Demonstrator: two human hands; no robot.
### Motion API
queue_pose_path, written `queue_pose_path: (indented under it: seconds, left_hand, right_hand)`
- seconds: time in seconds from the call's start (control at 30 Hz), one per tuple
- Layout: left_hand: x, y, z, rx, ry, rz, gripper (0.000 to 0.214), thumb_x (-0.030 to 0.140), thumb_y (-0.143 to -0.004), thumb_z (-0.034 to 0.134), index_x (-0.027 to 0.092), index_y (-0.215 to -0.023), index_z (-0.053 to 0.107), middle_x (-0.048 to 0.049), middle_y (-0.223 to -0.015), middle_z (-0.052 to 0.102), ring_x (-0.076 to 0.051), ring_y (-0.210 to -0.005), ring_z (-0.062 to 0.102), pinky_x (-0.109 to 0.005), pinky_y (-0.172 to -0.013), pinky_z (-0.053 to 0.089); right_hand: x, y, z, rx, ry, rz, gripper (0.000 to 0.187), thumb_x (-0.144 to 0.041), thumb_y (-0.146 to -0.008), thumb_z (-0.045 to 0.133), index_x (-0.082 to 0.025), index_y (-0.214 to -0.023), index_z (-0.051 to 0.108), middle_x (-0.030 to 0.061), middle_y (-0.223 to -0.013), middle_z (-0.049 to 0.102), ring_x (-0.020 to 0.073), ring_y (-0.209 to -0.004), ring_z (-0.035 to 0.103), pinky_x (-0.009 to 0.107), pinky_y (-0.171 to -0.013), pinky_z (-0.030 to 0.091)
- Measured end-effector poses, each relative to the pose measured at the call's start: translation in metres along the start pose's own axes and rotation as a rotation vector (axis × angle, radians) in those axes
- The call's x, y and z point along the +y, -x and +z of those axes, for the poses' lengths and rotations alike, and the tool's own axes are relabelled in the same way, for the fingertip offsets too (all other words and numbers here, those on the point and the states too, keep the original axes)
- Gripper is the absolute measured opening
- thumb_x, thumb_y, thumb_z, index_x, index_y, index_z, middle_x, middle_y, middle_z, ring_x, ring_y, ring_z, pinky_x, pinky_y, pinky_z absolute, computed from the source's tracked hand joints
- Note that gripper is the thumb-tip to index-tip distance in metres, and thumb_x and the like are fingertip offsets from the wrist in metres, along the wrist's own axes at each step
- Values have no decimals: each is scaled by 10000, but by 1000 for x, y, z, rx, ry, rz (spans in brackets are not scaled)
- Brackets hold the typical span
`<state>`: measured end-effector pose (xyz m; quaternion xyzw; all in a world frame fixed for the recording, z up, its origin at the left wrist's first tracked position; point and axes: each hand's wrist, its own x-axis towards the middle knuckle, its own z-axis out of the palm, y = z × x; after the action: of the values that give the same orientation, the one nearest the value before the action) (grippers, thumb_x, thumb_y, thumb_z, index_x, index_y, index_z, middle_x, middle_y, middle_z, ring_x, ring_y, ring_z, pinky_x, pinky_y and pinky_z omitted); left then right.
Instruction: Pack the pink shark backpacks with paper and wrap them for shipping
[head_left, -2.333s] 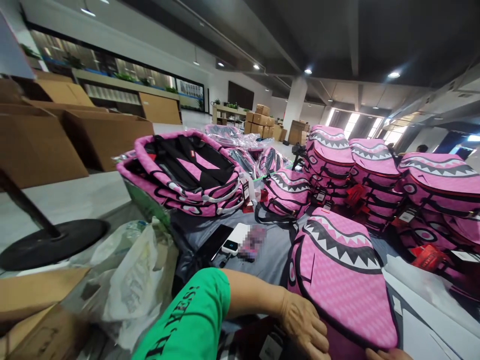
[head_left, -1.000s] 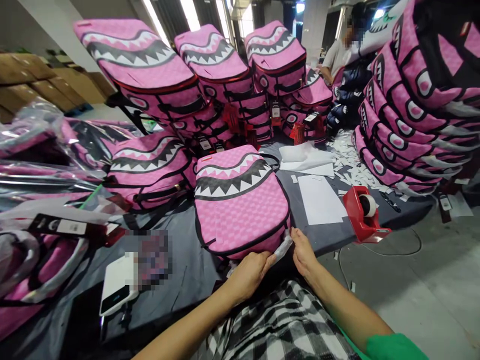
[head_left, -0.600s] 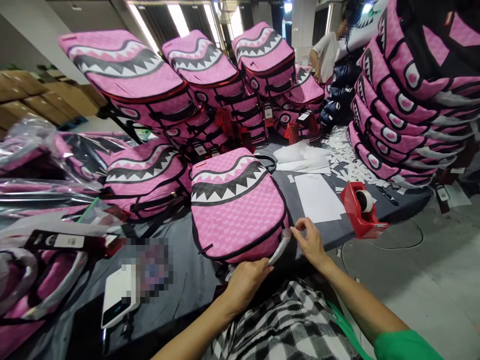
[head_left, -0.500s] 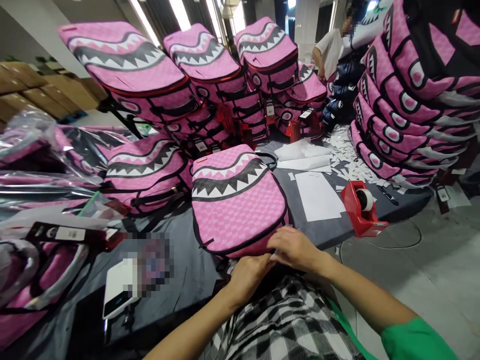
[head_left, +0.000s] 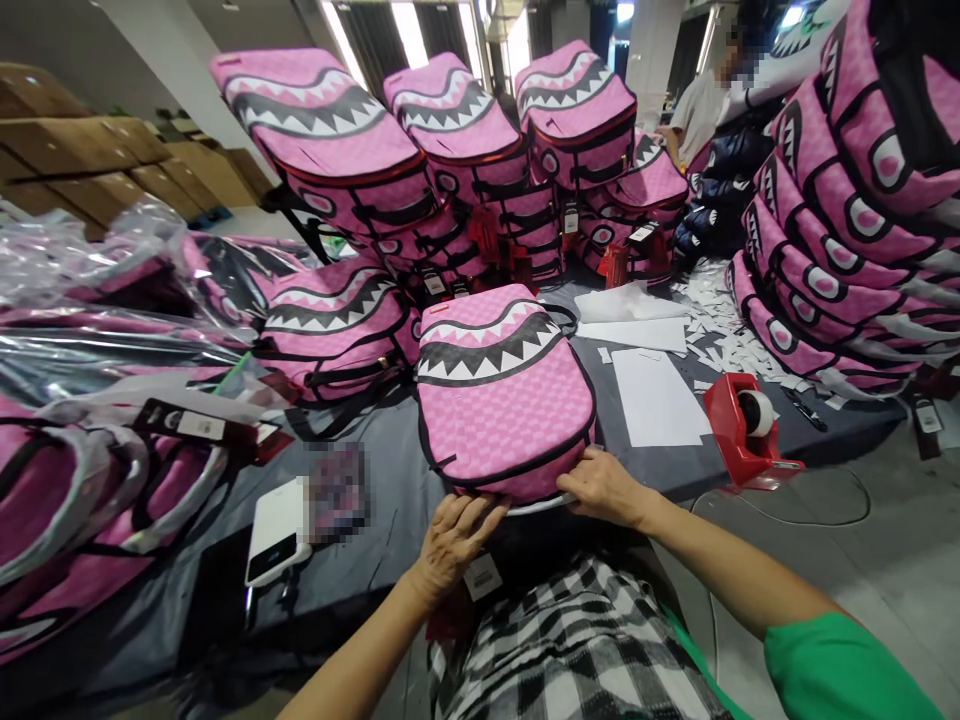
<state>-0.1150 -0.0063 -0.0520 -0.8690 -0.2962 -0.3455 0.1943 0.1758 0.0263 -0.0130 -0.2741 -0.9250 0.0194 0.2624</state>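
Note:
A pink backpack (head_left: 510, 410) with a black-and-white toothed band lies front up on the table before me. My left hand (head_left: 459, 535) curls its fingers over the backpack's near bottom edge. At the near right corner, my right hand (head_left: 604, 487) is closed on the same edge. A thin white strip (head_left: 540, 507) runs along that edge between both hands; its ends are hidden by my fingers. Below my left hand hangs a dark tag with a white label (head_left: 482, 577). My fingertips are partly out of sight under the backpack.
Stacked pink backpacks (head_left: 322, 120) stand behind, with another tall stack (head_left: 832, 250) at right. White paper (head_left: 656, 398) and a red tape dispenser (head_left: 750, 440) lie to the right. At left are a white device (head_left: 276, 530) and plastic-wrapped bags (head_left: 127, 350). A person (head_left: 697, 115) is farther back.
My hands have moved apart from their meeting point at the near edge, left hand to the left. The white strip and hanging label now show. The view has shifted left.

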Motion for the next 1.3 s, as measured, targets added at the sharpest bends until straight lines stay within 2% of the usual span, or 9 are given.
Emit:
queue_pose_path:
  seconds: [0.17,0.27,0.37,0.47,0.63,0.8,0.87,1.0,1.3]
  left_hand:
    - [38,-79,-19,-356,482,-300,549,469,-986,485,127,-1416,474,-175,-1292,629,-257,-1167,604,-389,-960,519]
    - [40,-127,-7,-673,851,-482,608,518,-1035,201,152,-1073,685,-88,-967,726,-216,-893,672,-339,-837,535]
    - [35,-147,10,-917,1094,-637,826,637,-984,58,144,-794,694,-59,-679,677,-195,-671,657,-302,-709,532]
    - [33,-143,15,-1051,1283,-803,819,757,-919,176,129,-804,689,-75,-719,698,-187,-630,660,-295,-674,527]
    - [31,-131,7,-999,1330,-789,638,760,-806,519,137,-812,656,-50,-716,675,-160,-619,621,-261,-608,482]
    - [21,-136,22,-880,1289,-822,616,749,-791,543,149,-749,675,-59,-647,694,-188,-590,651,-281,-591,511]
    - [19,-137,34,-780,1234,-846,632,777,-741,571,157,-755,691,-64,-663,719,-213,-601,680,-297,-595,541]
    - [22,-127,49,-615,1175,-892,635,759,-711,615,179,-944,725,-68,-859,781,-268,-752,753,-327,-704,601]
    - [36,-100,55,-359,828,-653,538,620,-876,523,192,-1135,722,-63,-899,793,-240,-826,765,-247,-756,579]
  right_hand:
    - [3,5,6,46,-50,69,131,-141,-777,573,-220,-876,602,4,-622,611,167,-563,493,320,-674,374]
    - [10,10,2,67,-107,83,103,-169,-810,574,-221,-897,593,9,-640,621,171,-560,511,333,-694,413]
    - [14,12,1,74,-154,128,36,-244,-853,586,-224,-884,590,8,-627,611,171,-548,518,350,-712,449]
    - [9,12,-1,77,-102,125,104,-228,-912,521,-200,-935,618,36,-662,636,185,-591,563,367,-734,483]
    - [-13,48,-44,219,-87,313,396,-316,-912,620,-227,-1294,569,128,-1202,669,269,-1137,606,455,-989,483]
    - [-10,142,-119,744,139,1144,300,-481,-913,566,-228,-1036,672,100,-1021,689,253,-945,629,408,-855,508]
    - [-1,174,-139,833,157,1354,394,-562,-856,562,-198,-944,687,111,-962,684,245,-878,608,384,-788,500]
    - [19,205,-145,782,30,1473,519,-687,-741,580,-185,-761,708,69,-723,674,218,-711,593,333,-642,477]
    - [44,194,-134,883,-85,1524,543,-730,-610,657,-187,-600,668,29,-587,637,174,-606,530,288,-586,389]
